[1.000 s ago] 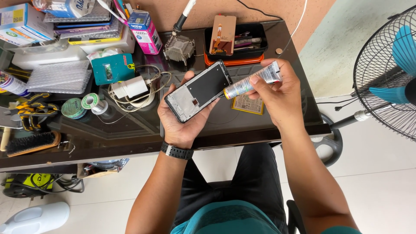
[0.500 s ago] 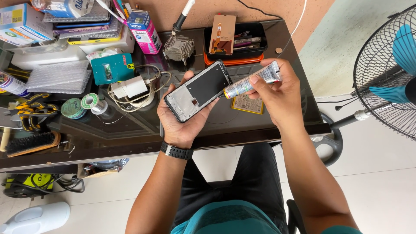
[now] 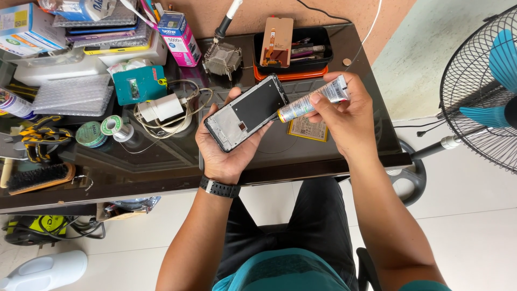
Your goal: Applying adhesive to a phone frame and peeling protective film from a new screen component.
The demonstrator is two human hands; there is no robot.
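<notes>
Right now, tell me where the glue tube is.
In the head view, the glue tube is right of centre, held in the right hand above the dark desk, its nozzle touching the right edge of the phone frame in the left hand.

Bright, even daylight, no harsh shadows. Soft glare on glossy dark desk top (image 3: 161, 161) and pale floor tiles (image 3: 474, 215) at right. Sharp focus across centre; phone frame (image 3: 245, 113) crisp, no motion blur. Wide-angle distortion bends desk edges and stretches fan (image 3: 484, 91) at far right.
</notes>
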